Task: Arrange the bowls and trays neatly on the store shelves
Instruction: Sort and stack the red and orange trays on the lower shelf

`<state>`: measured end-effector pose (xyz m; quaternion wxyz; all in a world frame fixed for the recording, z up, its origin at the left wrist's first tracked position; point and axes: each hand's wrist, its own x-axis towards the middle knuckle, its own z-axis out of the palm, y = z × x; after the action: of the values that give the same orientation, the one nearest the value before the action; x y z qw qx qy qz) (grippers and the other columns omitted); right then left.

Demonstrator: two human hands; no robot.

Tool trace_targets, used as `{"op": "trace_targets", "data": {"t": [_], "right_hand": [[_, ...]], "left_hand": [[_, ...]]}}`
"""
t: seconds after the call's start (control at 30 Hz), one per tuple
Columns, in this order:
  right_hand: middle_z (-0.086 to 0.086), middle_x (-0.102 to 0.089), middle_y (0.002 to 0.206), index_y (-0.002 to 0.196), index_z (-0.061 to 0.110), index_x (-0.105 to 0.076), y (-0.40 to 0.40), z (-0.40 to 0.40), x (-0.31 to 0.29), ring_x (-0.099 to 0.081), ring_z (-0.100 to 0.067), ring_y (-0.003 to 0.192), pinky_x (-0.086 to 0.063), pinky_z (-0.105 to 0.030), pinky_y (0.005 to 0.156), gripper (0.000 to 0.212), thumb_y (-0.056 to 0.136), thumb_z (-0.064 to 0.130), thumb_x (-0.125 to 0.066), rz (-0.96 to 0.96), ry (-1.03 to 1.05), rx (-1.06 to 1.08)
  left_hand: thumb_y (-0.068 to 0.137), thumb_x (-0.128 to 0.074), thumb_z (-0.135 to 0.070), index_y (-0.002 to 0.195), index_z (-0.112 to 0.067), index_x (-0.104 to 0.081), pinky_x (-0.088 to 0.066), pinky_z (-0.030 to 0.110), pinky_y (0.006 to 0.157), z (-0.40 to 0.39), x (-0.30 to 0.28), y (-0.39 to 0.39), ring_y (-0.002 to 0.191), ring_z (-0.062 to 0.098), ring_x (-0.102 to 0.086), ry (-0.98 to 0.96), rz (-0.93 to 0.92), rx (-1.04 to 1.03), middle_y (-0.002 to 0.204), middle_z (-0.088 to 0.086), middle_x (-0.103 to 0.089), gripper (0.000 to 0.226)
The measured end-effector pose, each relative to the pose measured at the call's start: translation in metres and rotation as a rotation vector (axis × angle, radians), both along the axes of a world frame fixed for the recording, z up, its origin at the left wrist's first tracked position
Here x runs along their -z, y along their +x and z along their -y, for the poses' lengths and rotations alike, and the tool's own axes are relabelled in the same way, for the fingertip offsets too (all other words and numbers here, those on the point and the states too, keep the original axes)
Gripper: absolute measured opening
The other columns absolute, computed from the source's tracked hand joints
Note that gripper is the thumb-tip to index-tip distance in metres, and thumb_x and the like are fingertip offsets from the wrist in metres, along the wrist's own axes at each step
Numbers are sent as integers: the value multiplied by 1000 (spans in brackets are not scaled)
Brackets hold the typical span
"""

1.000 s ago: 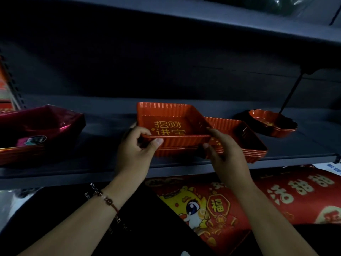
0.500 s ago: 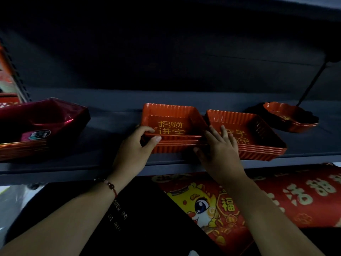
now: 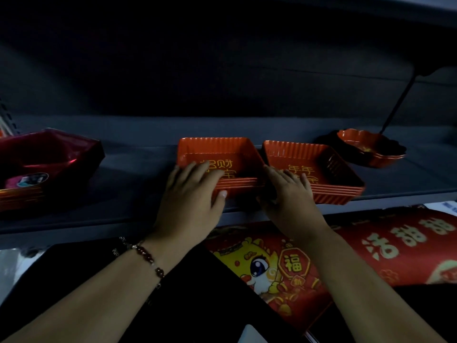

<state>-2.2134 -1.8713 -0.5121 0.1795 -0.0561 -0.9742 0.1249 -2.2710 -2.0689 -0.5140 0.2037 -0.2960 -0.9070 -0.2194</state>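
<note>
Left hand: we see our left hand (image 3: 190, 201) laid over the front left corner of the left tray stack (image 3: 220, 164); its fingers (image 3: 197, 169) reach over the rim, the thumb presses the front wall, so it grips the stack.
Right hand: our right hand (image 3: 289, 196) lies where the two stacks meet, its fingers (image 3: 290, 175) stretched fairly straight over the front rim of the right tray stack (image 3: 319, 167), touching rather than clasping it.
Tray stacks: two stacks of red ribbed square trays with gold characters stand side by side on the shelf (image 3: 133, 169), just ahead of the fingers, their near corners touching or almost so; we cannot tell which.
Scalloped bowls (image 3: 371, 149): on the shelf, well to the right of the right hand's fingers.
Dark red trays (image 3: 47, 162): a stack well to the left of the left hand's fingers.
Bracelet (image 3: 148, 258): beaded, on our left wrist.
Red banner (image 3: 346, 253): below the shelf edge, under our right forearm, with a cartoon dragon.
</note>
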Motion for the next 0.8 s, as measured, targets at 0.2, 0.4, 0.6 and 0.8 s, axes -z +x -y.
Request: {"op": "trace_targets", "data": {"t": [0.2,0.4,0.6,0.8], "right_hand": [[-6,-58,131,132,22,-55,22,-46,-10,-41,-27,132,-11,-56,116,42,91,27,-55,-7,2,212],[-11,-68,103,97,18,-74,32,-83,-5,-57,-39,104,-34,-62,99,26,86,14,-51,-99,-16,339],[-5,-70,91,92,23,-73,30,-91,3,-61,-33,88,-50,-51,79,36,79,35,-42,-210,-44,268],[-8,-71,92,94,13,-74,36,-86,-9,-65,-29,84,-52,-51,76,15,81,13,-68,-345,-155,278]], "left_hand": [[96,-44,-41,138,-29,-45,-27,37,110,-29,-1,22,132,17,-34,-85,7,91,143,-8,-45,43],[94,-51,-38,132,-26,-54,-34,37,101,-40,5,27,123,18,-42,-68,10,115,132,-7,-55,39],[91,-58,-33,125,-24,-60,-40,39,97,-50,12,27,119,20,-47,-28,-4,148,125,-5,-59,35],[92,-55,-34,126,-25,-59,-42,40,99,-56,16,24,123,16,-44,11,34,162,129,-7,-57,35]]}}
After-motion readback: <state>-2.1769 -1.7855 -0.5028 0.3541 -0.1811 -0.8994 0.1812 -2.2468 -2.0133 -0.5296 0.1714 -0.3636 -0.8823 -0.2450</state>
